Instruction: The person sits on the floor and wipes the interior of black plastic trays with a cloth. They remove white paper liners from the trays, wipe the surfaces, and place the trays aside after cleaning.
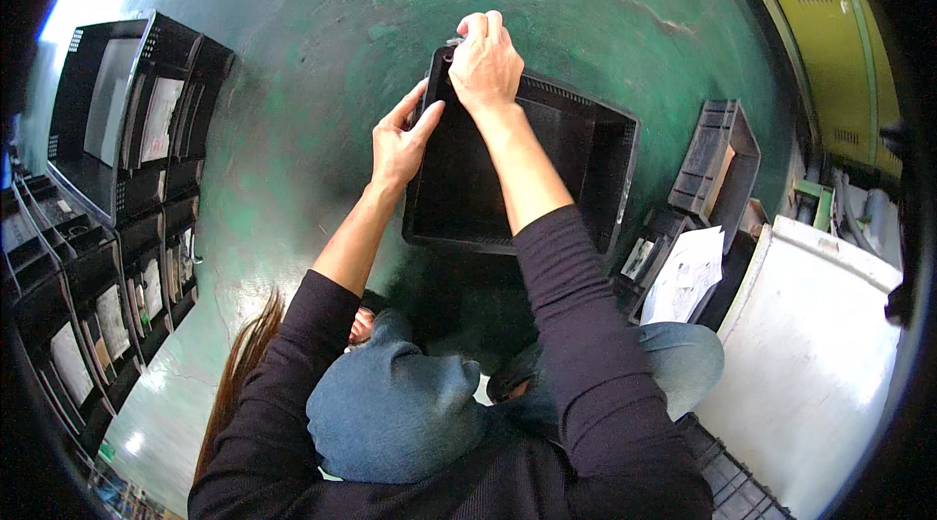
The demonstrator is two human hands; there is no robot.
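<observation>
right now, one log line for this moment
left hand: on crate rim | right hand: gripping small part at crate corner | crate: black, on green floor

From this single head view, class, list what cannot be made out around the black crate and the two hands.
- Small item at the black crate corner: hidden by the right hand, head view.
- Crate floor: too dark to tell if anything lies inside.
- Left hand fingertips: contact with the crate wall unclear.
- Papers beside the crate: too small to read.

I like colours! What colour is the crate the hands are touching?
Black. The crate shows best in the head view, on the green floor.
</observation>
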